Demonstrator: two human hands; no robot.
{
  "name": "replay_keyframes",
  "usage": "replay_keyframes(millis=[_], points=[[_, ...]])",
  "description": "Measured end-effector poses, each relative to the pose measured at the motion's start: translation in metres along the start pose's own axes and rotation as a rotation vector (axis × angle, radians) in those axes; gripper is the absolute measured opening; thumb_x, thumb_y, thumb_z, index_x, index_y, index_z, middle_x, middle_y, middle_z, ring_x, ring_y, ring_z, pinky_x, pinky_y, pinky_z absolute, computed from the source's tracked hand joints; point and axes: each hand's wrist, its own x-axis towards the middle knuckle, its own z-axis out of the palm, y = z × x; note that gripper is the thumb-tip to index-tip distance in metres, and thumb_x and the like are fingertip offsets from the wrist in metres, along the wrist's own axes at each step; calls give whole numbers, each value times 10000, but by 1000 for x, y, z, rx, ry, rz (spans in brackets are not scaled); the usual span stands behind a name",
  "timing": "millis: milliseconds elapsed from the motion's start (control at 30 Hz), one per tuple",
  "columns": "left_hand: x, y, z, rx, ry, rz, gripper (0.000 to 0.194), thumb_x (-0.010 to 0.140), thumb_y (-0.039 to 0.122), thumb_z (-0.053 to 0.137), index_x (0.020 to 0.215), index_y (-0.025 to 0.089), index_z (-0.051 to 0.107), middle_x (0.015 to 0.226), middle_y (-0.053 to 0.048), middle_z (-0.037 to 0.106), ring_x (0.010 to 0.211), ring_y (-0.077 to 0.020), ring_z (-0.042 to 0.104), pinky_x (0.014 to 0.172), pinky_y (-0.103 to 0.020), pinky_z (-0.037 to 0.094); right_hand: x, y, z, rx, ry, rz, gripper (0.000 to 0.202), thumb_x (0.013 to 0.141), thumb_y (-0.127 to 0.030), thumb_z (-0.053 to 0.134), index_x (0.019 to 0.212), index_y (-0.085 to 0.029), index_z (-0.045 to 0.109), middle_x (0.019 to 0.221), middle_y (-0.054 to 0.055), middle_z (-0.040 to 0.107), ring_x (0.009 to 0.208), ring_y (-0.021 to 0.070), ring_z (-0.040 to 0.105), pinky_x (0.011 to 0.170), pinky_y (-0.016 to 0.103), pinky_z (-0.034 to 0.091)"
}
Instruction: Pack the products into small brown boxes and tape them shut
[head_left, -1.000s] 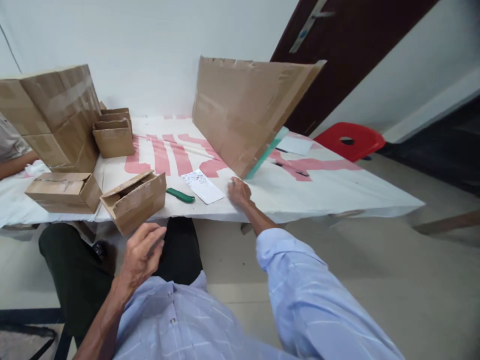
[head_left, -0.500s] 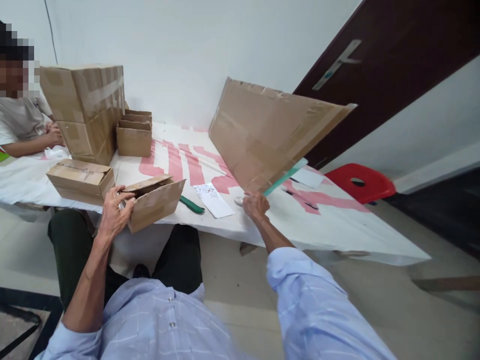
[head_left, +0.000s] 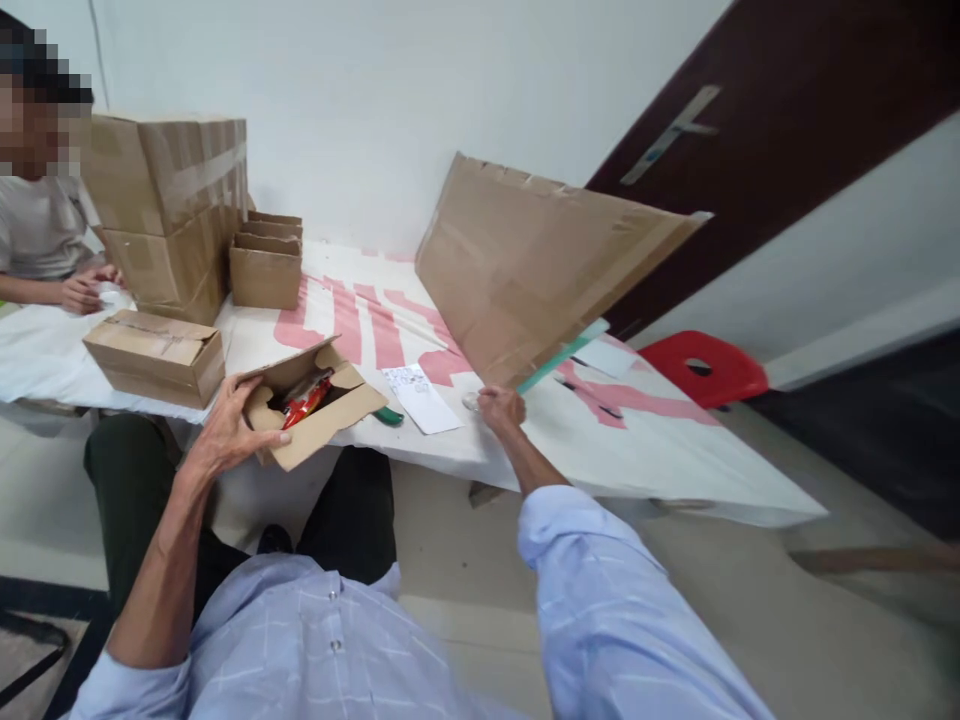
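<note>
"Open cardboard box [head_left: 330, 425], at the near edge of the counter [head_left: 675, 470]: how does it sit against the left grip [head_left: 229, 425]?"

"Held at its left end. Fingers reach over the far side, the thumb lies along the near one, so that grip is clasping the cardboard. The box is tilted, mouth toward the wearer, and a red packet [head_left: 306, 402] shows inside."

"And the right grip [head_left: 502, 408]?"

"Well apart from the box, fingers curled in. A small shiny object [head_left: 471, 402] pokes out just beside them; whether they hold it or only touch it, I can't tell."

"What lies between the two?"

"White paper [head_left: 431, 405], marked at its far end, then a green tool [head_left: 388, 416] nearer the box, partly hidden behind the box's flap."

"Anything in the way?"

"On the right, yes. A large cardboard sheet [head_left: 540, 270] stands slanted just behind the right grip, covering part of the view beyond, with a turquoise strip [head_left: 562, 355] along its lower edge. On the left, a closed box [head_left: 154, 360] sits just beside the left grip."

"Farther off?"

"A tall carton [head_left: 169, 225] stands at the back left, small upright boxes [head_left: 266, 280] next to it. Another person's hands [head_left: 82, 290] are left of the carton. Over on the right, a red stool [head_left: 705, 365] is beyond the counter."
</note>
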Motion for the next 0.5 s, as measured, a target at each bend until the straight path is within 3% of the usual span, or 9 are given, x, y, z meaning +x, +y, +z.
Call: replay_keyframes(millis=[100,200,267,367,500], points=[[1,-4,-2,19,29,-20,1001,650,733,868,1453,200,600,1457,-146,539,1425,-390,550,1262,-575,441,-1,5,4,54,-105,110,301,1015,-347,696,1229,-140,739,1225,118,740,1058,276,722,924,434,616],[6,-7,-2,61,67,-36,1023,609,795,854,1412,204,622,1417,-144,553,1413,-407,550,1250,-612,441,1,11,9,127,-116,170,428,1040,-440,699,1381,-188,644,1389,96,662,1179,265,692,992,487,621],[9,-4,-2,83,90,-43,1015,603,824,839,1386,211,633,1424,-154,548,1415,-417,544,1223,-628,463,1,14,11,179,-86,193,355,1018,-385,718,1301,-174,686,1338,100,691,1165,260,693,990,448,606],[10,4,-1,91,151,-31,938,656,823,814,1358,224,645,1467,-175,530,1424,-427,531,1104,-611,564,-2,15,11,280,-42,210,159,904,-265,726,1035,-176,727,1149,72,755,1111,251,679,948,331,545],[6,17,-1,73,284,49,737,744,721,830,1321,288,682,1507,-133,528,1421,-428,529,961,-543,631,-6,12,2,456,-13,241,121,788,-299,683,856,-213,633,932,29,735,979,212,627,856,277,486]])
